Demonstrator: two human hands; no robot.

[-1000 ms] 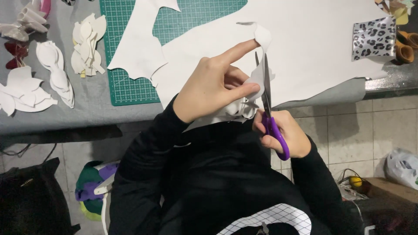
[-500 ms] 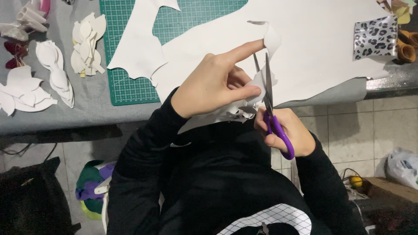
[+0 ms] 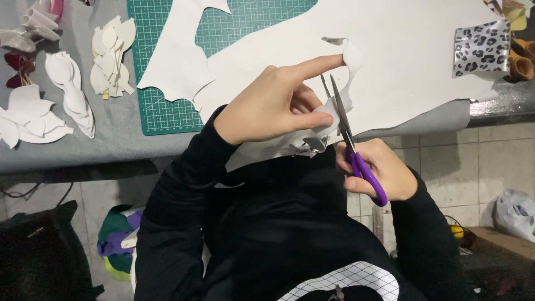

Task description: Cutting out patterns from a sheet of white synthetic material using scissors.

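My left hand (image 3: 273, 103) pinches a flap of a large white sheet (image 3: 401, 56), the forefinger stretched out along its curled edge. My right hand (image 3: 379, 167) grips purple-handled scissors (image 3: 351, 145) whose blades are parted and point up into the sheet beside the left thumb. The sheet lies across a green cutting mat (image 3: 167, 114) and hangs over the table's front edge. A small cut white piece sits between thumb and blades.
Stacks of white cut-out shapes (image 3: 111, 56) lie on the grey tablecloth (image 3: 67, 150) at the left. A leopard-print square (image 3: 482, 47) rests at the right. Below are a tiled floor, a black bag (image 3: 39, 256) and a white plastic bag (image 3: 515, 214).
The scissors have advanced up into the sheet and the blades have parted. The curled white flap has shifted a little to the right; my left forefinger follows it.
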